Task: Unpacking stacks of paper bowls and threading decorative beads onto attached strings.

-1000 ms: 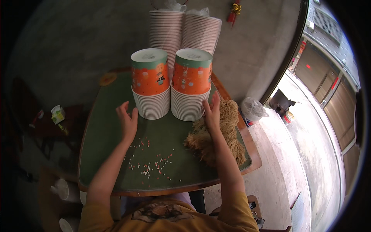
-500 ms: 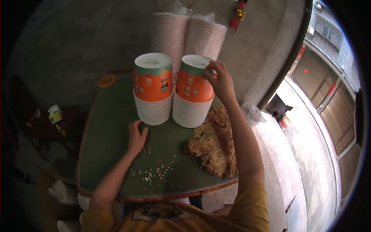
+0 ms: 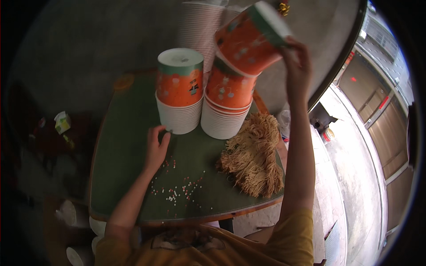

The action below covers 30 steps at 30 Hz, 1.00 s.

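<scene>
Lifting has begun at the right stack: the top orange paper bucket (image 3: 249,42) is now up and tilted, base toward the upper right, mouth facing down and left. Half a second ago it sat upright, right hand (image 3: 296,62) just at its base edge. That hand is now closed to a pinch on the edge, thumb and fingers on it; exact finger placement blurred. Below, the right bucket stack (image 3: 225,124) shows another orange bucket on top, plus thin orange bands between upper rims that were packed tight before. So one bucket looks mostly separated; can't tell if its lower rim still touches the stack.

Left hand (image 3: 155,150) is half open, thumb apart from fingers, nothing seen in it, near the foot of the left bucket stack (image 3: 181,88); contact unclear. That stack is upright, unchanged. Both stacks stand mouth-down on the green table (image 3: 120,155). Tan yarn bundle (image 3: 253,155) lies right, small pellets (image 3: 174,193) scattered in front, also unchanged.
</scene>
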Each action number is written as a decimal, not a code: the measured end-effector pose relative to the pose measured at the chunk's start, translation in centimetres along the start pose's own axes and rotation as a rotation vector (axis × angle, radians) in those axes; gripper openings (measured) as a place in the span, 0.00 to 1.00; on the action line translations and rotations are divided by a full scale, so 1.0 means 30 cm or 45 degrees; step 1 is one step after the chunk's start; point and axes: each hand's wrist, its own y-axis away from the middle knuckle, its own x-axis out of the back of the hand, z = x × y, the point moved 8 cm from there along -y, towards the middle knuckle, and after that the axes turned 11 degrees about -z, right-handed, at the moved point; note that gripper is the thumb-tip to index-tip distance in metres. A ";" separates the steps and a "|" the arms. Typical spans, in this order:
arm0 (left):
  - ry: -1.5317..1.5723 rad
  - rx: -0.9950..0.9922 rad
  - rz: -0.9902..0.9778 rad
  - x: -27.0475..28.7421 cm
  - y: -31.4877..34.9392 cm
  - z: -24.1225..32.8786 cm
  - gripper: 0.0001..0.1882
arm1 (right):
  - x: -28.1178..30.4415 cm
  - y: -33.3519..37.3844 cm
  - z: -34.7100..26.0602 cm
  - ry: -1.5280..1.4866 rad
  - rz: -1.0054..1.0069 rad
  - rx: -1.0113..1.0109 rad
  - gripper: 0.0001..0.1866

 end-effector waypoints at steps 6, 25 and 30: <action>0.501 -0.445 -0.227 0.009 -0.006 0.436 0.41 | -0.003 0.419 -0.200 -0.141 0.274 -0.007 0.11; -0.762 -0.287 -0.259 0.227 0.096 0.324 0.17 | -0.196 0.887 0.105 0.661 -1.084 -0.676 0.13; -0.862 -0.359 -0.390 0.152 0.115 0.306 0.19 | -0.195 0.948 0.108 0.787 -1.085 -0.474 0.11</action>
